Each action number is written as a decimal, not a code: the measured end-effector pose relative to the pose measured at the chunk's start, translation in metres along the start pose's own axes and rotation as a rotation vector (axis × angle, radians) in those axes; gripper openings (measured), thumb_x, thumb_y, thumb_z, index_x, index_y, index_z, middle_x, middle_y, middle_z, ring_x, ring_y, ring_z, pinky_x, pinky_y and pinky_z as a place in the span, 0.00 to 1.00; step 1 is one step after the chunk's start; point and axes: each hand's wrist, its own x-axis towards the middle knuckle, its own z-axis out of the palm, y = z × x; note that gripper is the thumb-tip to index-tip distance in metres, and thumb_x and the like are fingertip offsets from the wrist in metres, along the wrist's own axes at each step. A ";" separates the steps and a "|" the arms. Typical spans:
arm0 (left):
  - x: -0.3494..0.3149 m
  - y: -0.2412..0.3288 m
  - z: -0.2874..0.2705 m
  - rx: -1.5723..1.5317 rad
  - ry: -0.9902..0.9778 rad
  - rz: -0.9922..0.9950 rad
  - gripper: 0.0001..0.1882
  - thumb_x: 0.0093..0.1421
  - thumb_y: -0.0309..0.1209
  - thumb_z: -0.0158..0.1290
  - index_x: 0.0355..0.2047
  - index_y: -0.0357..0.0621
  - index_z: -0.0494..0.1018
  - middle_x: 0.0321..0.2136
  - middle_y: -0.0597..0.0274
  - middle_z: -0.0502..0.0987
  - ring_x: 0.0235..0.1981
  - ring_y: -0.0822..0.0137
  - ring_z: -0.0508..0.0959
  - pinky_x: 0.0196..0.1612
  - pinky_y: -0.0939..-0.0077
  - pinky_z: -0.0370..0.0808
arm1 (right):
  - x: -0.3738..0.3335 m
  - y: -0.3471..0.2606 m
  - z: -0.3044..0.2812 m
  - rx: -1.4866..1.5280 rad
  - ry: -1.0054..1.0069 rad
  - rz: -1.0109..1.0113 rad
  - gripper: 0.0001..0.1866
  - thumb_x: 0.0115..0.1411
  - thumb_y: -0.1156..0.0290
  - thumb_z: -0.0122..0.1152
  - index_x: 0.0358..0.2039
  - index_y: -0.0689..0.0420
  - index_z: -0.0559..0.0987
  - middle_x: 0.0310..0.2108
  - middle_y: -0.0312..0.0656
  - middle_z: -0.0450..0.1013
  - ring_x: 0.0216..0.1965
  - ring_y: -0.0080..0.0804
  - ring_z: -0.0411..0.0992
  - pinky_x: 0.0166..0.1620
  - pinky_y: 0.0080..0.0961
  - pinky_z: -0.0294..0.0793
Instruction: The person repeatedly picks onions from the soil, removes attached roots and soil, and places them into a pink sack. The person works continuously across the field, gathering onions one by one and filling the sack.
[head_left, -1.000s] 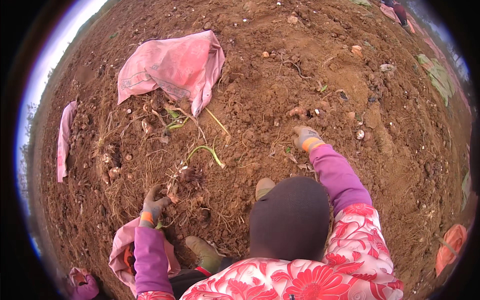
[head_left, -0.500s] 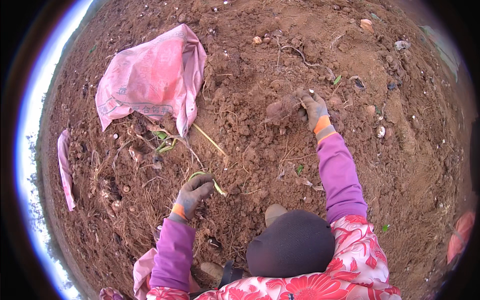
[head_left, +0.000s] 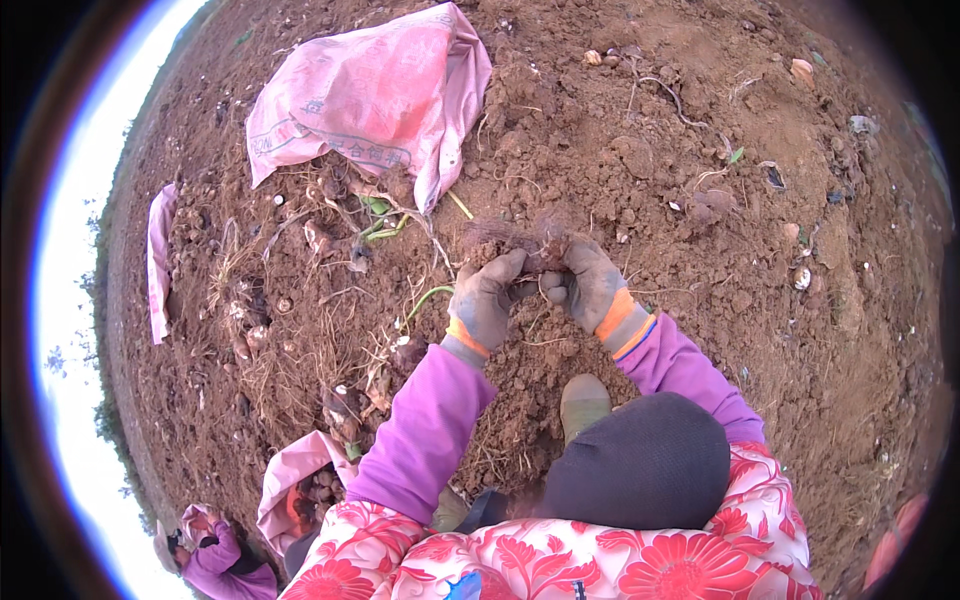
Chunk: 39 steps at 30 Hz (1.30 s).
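In front of me, both gloved hands meet at a dirt-caked, hairy brown tuber. My left hand is closed on its left part, fingers curled under it. From the other side my right hand grips it, thumb and fingertips bent inward. Soil and fine roots cover the tuber, and the fingers hide its underside. A curved green stalk lies on the soil just left of my left hand.
A large pink woven sack lies at the far left. Another pink sack stands open at lower left with brown tubers inside, near another person. Loose tubers and dry roots are scattered at left. My boot is below my hands.
My right hand has brought the tuber inward and nearer. My left hand has moved up and right, away from the green stalk, and now holds the tuber too. The view has shifted.
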 end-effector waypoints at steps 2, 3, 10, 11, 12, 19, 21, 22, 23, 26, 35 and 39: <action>-0.004 0.003 -0.006 0.221 0.156 -0.046 0.23 0.65 0.35 0.56 0.59 0.41 0.69 0.48 0.56 0.79 0.47 0.57 0.82 0.51 0.55 0.79 | -0.001 0.006 0.005 -0.090 0.073 -0.206 0.05 0.71 0.65 0.56 0.43 0.51 0.73 0.33 0.40 0.80 0.22 0.29 0.77 0.21 0.25 0.77; -0.006 0.004 -0.010 0.199 0.126 -0.069 0.24 0.64 0.35 0.56 0.59 0.42 0.69 0.48 0.57 0.79 0.48 0.58 0.81 0.50 0.57 0.80 | 0.000 0.005 0.004 -0.078 0.088 -0.245 0.09 0.67 0.64 0.64 0.41 0.50 0.72 0.31 0.40 0.80 0.21 0.30 0.77 0.21 0.27 0.78; 0.015 -0.005 -0.039 -0.001 -0.140 0.073 0.26 0.59 0.26 0.57 0.60 0.45 0.69 0.47 0.60 0.80 0.46 0.63 0.81 0.47 0.63 0.81 | -0.006 -0.003 0.009 -0.209 -0.018 -0.209 0.11 0.68 0.61 0.64 0.41 0.50 0.72 0.27 0.37 0.78 0.21 0.29 0.78 0.18 0.26 0.76; 0.018 -0.005 -0.043 0.168 -0.007 0.125 0.26 0.58 0.23 0.58 0.58 0.45 0.70 0.45 0.60 0.80 0.44 0.63 0.81 0.47 0.63 0.81 | -0.005 -0.005 0.010 -0.159 0.027 -0.168 0.13 0.69 0.55 0.60 0.42 0.50 0.73 0.28 0.36 0.76 0.20 0.27 0.74 0.17 0.23 0.72; 0.020 -0.006 -0.046 0.350 0.091 0.130 0.26 0.57 0.21 0.58 0.57 0.44 0.72 0.44 0.61 0.81 0.43 0.64 0.81 0.48 0.64 0.81 | -0.002 -0.007 0.010 -0.036 0.034 -0.069 0.13 0.70 0.54 0.58 0.43 0.50 0.73 0.29 0.36 0.76 0.19 0.26 0.73 0.17 0.22 0.70; 0.019 -0.007 -0.051 0.108 0.094 0.012 0.30 0.62 0.32 0.57 0.64 0.43 0.66 0.53 0.59 0.74 0.35 0.61 0.82 0.36 0.65 0.82 | 0.013 0.008 -0.001 -0.163 0.200 0.291 0.19 0.73 0.44 0.46 0.45 0.45 0.74 0.28 0.34 0.72 0.17 0.20 0.62 0.17 0.20 0.58; 0.024 -0.012 -0.050 0.055 0.151 -0.058 0.28 0.60 0.28 0.57 0.62 0.45 0.69 0.43 0.63 0.78 0.30 0.66 0.80 0.30 0.65 0.81 | 0.012 0.014 -0.004 -0.135 0.128 0.304 0.18 0.73 0.44 0.45 0.44 0.44 0.74 0.26 0.33 0.71 0.17 0.19 0.61 0.17 0.20 0.57; 0.028 -0.016 -0.050 0.192 0.207 -0.081 0.27 0.60 0.28 0.57 0.61 0.45 0.70 0.41 0.63 0.79 0.30 0.67 0.80 0.30 0.67 0.81 | 0.010 0.015 -0.004 -0.110 0.088 0.345 0.18 0.73 0.44 0.45 0.44 0.43 0.74 0.24 0.32 0.70 0.17 0.18 0.60 0.16 0.20 0.56; 0.031 -0.021 -0.050 0.310 0.202 -0.077 0.26 0.59 0.27 0.57 0.59 0.44 0.71 0.39 0.63 0.80 0.31 0.67 0.80 0.30 0.68 0.80 | 0.009 0.016 -0.003 -0.082 0.131 0.336 0.18 0.74 0.43 0.44 0.42 0.42 0.74 0.23 0.31 0.68 0.16 0.18 0.60 0.16 0.19 0.55; 0.033 -0.037 -0.047 1.235 0.051 -0.031 0.23 0.56 0.23 0.59 0.54 0.39 0.74 0.39 0.57 0.82 0.35 0.67 0.81 0.36 0.75 0.78 | 0.001 0.011 0.003 0.001 0.085 0.307 0.20 0.74 0.43 0.42 0.44 0.41 0.75 0.24 0.30 0.68 0.16 0.17 0.59 0.16 0.17 0.54; 0.026 0.023 -0.035 0.340 0.092 0.254 0.33 0.64 0.35 0.60 0.67 0.48 0.62 0.51 0.51 0.78 0.41 0.59 0.83 0.39 0.67 0.83 | -0.013 -0.001 0.014 -0.034 0.051 0.424 0.18 0.75 0.45 0.38 0.44 0.40 0.73 0.24 0.30 0.66 0.15 0.16 0.56 0.15 0.15 0.48; 0.021 0.013 -0.041 -0.293 0.092 0.152 0.38 0.64 0.55 0.57 0.68 0.55 0.60 0.55 0.55 0.76 0.47 0.55 0.81 0.51 0.52 0.81 | -0.016 0.009 0.020 0.087 0.058 0.286 0.16 0.73 0.45 0.45 0.46 0.42 0.70 0.26 0.35 0.70 0.15 0.20 0.60 0.14 0.18 0.55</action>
